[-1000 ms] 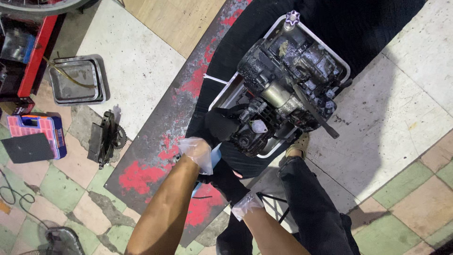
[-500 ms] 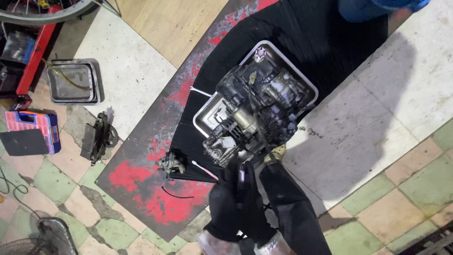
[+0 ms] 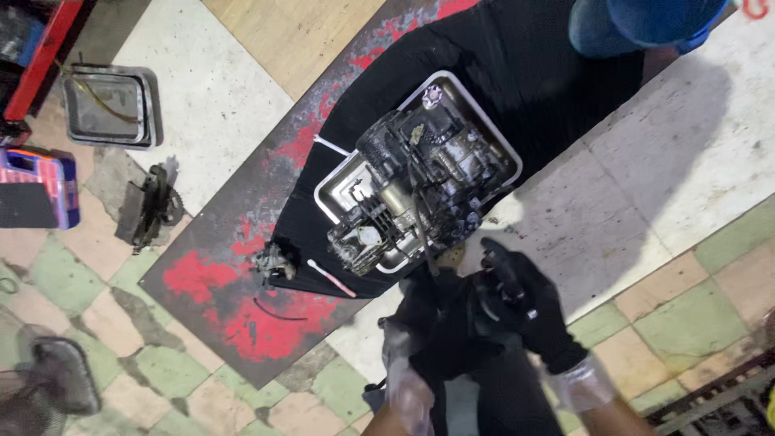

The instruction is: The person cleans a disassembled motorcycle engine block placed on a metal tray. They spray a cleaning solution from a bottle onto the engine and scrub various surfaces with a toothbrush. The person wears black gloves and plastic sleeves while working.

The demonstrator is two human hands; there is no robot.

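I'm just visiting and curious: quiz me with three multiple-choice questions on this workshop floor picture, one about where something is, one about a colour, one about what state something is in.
1. Where does the engine sit?
A. in a metal tray on a black cloth
B. on a wooden bench
C. inside the toolbox

2. What colour are the patches on the dark mat left of the cloth?
A. yellow
B. red
C. white

3. How are the person's hands?
A. bare and spread flat on the floor
B. gloved in black, close together below the tray
C. resting on the engine

Answers:
1 A: the tray rim shows around the engine, with the cloth under it.
2 B: red blotches cover the mat.
3 B: the left hand and right hand wear black gloves and meet just below the tray, off the engine.
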